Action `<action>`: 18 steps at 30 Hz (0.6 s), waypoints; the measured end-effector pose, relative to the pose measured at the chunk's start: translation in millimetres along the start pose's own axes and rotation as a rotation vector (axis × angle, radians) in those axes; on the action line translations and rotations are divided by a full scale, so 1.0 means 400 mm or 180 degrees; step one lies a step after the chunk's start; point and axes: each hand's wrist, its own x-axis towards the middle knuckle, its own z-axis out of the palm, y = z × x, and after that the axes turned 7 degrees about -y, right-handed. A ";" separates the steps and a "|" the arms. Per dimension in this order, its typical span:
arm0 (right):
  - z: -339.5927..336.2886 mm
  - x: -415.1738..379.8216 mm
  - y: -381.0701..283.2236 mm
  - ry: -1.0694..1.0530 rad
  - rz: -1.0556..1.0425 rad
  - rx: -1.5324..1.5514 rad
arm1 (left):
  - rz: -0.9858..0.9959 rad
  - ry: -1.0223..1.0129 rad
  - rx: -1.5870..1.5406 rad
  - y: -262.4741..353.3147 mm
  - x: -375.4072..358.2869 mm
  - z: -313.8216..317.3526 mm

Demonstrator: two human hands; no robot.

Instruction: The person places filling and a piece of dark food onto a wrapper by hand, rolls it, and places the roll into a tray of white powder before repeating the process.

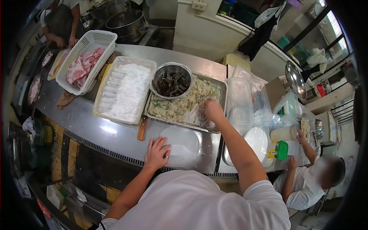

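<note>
My left hand [156,154] lies flat on the steel table with its fingers spread, at the left edge of a round translucent wrapper sheet [181,140]. Over the right part of a metal tray [225,100], my right hand [213,110] is curled with its fingertips down in a pale, green-flecked filling mixture [172,106]. Its fingers are closed on some of the mixture, though how much is hidden. A metal bowl of dark strips [172,81] rests on the tray's back left. Just left of the tray, a wooden-handled utensil [142,129] has its other end hidden.
Left of the tray stands a white tub [130,91] of white powder with several white rolls. Beyond it is a basket of raw meat [85,68]. Clear plastic containers [240,100] and a green-lidded tub [281,150] are at right. Co-workers stand at far left and right.
</note>
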 end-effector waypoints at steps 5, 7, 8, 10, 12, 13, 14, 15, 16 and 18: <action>0.032 0.030 0.009 0.0102 -0.0099 -0.1077 | 0.0022 0.0022 -0.0024 -0.001 -0.001 -0.002; 0.058 0.031 -0.014 -0.0031 -0.0011 -0.0578 | 0.0025 0.0025 -0.0043 -0.003 0.001 -0.001; 0.065 0.030 -0.022 -0.0099 0.0029 -0.0328 | 0.0040 0.0031 -0.0050 -0.006 0.000 0.000; 0.034 0.020 -0.026 0.0147 0.0197 0.0110 | 0.0051 0.0049 -0.0069 -0.008 -0.003 0.006; 0.006 0.016 -0.040 0.0245 0.0227 0.0135 | 0.0064 0.0100 -0.0087 -0.005 -0.001 0.006; 0.005 0.019 -0.044 0.0231 0.0188 -0.0043 | 0.0072 0.0113 -0.0087 -0.007 -0.005 0.003; 0.002 0.020 -0.047 0.0230 0.0158 -0.0219 | 0.0066 0.0085 -0.0089 -0.009 -0.009 0.002; 0.015 0.021 -0.054 0.0211 0.0027 -0.0355 | 0.0069 0.0069 -0.0093 -0.011 -0.007 0.003; 0.050 0.023 -0.058 0.0188 -0.0105 -0.0499 | 0.0070 0.0057 -0.0103 -0.012 -0.003 0.007; 0.109 0.037 -0.038 0.0020 -0.0464 -0.0992 | 0.0077 0.0086 -0.0089 -0.011 0.000 0.008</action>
